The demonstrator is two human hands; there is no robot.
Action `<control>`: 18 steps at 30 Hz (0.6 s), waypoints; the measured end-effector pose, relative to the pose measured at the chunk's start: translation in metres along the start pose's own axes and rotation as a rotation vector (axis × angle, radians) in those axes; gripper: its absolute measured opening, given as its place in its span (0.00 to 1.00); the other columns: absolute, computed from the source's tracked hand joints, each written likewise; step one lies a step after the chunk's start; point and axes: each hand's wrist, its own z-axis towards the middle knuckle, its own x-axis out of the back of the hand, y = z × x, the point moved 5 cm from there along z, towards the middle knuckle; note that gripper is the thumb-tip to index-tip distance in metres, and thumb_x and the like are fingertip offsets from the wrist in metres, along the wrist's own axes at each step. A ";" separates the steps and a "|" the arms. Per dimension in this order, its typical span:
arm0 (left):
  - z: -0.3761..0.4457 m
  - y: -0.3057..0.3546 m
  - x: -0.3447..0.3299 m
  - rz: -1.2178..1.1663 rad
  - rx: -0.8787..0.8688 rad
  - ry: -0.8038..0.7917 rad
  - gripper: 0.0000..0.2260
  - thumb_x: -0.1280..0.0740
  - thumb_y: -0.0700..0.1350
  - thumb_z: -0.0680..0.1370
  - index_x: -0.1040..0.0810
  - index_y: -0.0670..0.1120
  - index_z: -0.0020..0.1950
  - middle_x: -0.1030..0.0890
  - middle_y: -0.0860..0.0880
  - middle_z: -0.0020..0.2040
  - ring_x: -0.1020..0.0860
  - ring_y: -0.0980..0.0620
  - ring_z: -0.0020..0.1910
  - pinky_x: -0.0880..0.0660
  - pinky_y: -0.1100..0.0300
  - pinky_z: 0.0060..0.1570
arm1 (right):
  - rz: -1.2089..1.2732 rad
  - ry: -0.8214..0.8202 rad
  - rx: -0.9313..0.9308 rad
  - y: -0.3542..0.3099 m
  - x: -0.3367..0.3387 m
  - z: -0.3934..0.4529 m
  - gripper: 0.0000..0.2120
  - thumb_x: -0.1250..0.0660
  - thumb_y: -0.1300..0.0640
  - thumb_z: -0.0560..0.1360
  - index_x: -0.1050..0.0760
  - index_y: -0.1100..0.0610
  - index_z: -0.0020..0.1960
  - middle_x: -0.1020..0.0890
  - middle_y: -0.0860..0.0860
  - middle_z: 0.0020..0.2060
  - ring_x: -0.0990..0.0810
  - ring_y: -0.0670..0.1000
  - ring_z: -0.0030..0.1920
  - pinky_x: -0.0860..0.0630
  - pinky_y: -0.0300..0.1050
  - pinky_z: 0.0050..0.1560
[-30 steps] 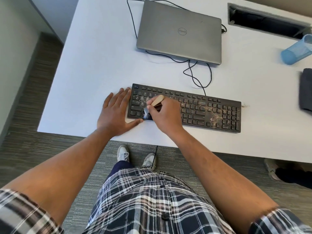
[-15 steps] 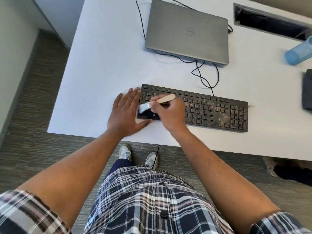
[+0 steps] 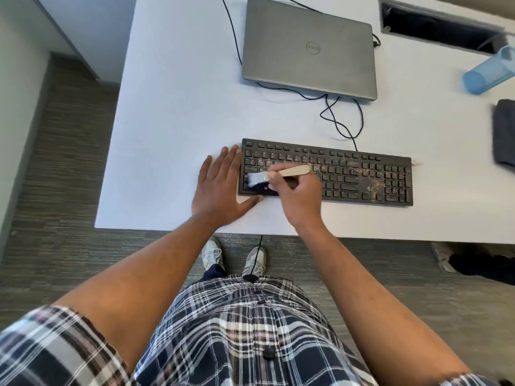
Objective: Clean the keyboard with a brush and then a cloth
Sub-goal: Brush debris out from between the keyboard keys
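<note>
A black keyboard (image 3: 362,174) lies near the front edge of the white desk (image 3: 172,112), with pale crumbs across its keys, thickest beside the number pad. My right hand (image 3: 299,196) grips a small brush (image 3: 295,171) by its wooden handle, the pale bristles resting on the keys at the keyboard's left end. My left hand (image 3: 220,190) lies flat on the desk with fingers spread, pressed against the keyboard's left edge, thumb along its front corner. A dark grey cloth (image 3: 504,135) sits at the desk's right edge, partly cut off.
A closed grey laptop (image 3: 309,48) sits behind the keyboard, with black cables (image 3: 331,112) looping between them. A blue translucent cup (image 3: 487,73) lies at the far right. A cable slot (image 3: 434,26) opens in the desk's back. Someone's shoe (image 3: 443,257) shows under the desk at right.
My right hand swept the brush from the lower left keys toward the keyboard's left end, and the handle now points right. My left hand stayed at the left edge.
</note>
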 end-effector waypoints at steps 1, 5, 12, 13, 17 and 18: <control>0.000 0.000 0.000 0.003 0.001 -0.005 0.50 0.44 0.77 0.77 0.50 0.43 0.87 0.47 0.47 0.87 0.51 0.48 0.86 0.54 0.44 0.84 | 0.032 0.030 -0.012 -0.001 0.008 0.001 0.02 0.24 0.61 0.77 0.14 0.57 0.50 0.12 0.49 0.45 0.12 0.49 0.46 0.14 0.53 0.51; 0.001 -0.001 0.000 -0.002 0.006 -0.037 0.51 0.46 0.77 0.76 0.52 0.44 0.87 0.49 0.48 0.87 0.54 0.49 0.86 0.54 0.44 0.84 | -0.001 0.118 -0.022 0.005 0.042 0.005 0.04 0.22 0.55 0.76 0.14 0.50 0.50 0.11 0.50 0.44 0.12 0.52 0.45 0.15 0.57 0.52; 0.008 -0.009 0.004 -0.065 -0.016 -0.011 0.54 0.41 0.79 0.72 0.48 0.45 0.86 0.44 0.48 0.86 0.46 0.47 0.84 0.49 0.45 0.82 | 0.029 0.026 -0.038 -0.004 0.040 0.006 0.09 0.28 0.54 0.81 0.17 0.60 0.54 0.13 0.57 0.38 0.15 0.55 0.37 0.16 0.48 0.39; 0.011 -0.012 0.006 -0.064 -0.029 -0.005 0.56 0.40 0.80 0.70 0.47 0.46 0.86 0.43 0.48 0.86 0.43 0.47 0.83 0.47 0.45 0.80 | 0.013 0.001 -0.035 -0.004 0.036 0.007 0.09 0.29 0.53 0.81 0.17 0.60 0.54 0.13 0.57 0.38 0.14 0.55 0.38 0.16 0.48 0.39; 0.024 -0.017 0.008 0.025 -0.117 -0.053 0.60 0.46 0.84 0.69 0.54 0.44 0.87 0.51 0.47 0.87 0.54 0.47 0.86 0.56 0.45 0.83 | -0.079 -0.072 -0.018 -0.006 0.023 0.009 0.06 0.30 0.54 0.82 0.16 0.55 0.54 0.13 0.53 0.39 0.15 0.51 0.37 0.19 0.44 0.37; 0.024 -0.016 0.006 0.054 -0.134 -0.059 0.60 0.48 0.84 0.70 0.56 0.43 0.87 0.54 0.47 0.87 0.58 0.47 0.86 0.59 0.45 0.84 | -0.101 -0.091 -0.001 -0.008 0.021 0.010 0.06 0.30 0.54 0.82 0.16 0.55 0.54 0.13 0.52 0.39 0.15 0.50 0.37 0.19 0.44 0.37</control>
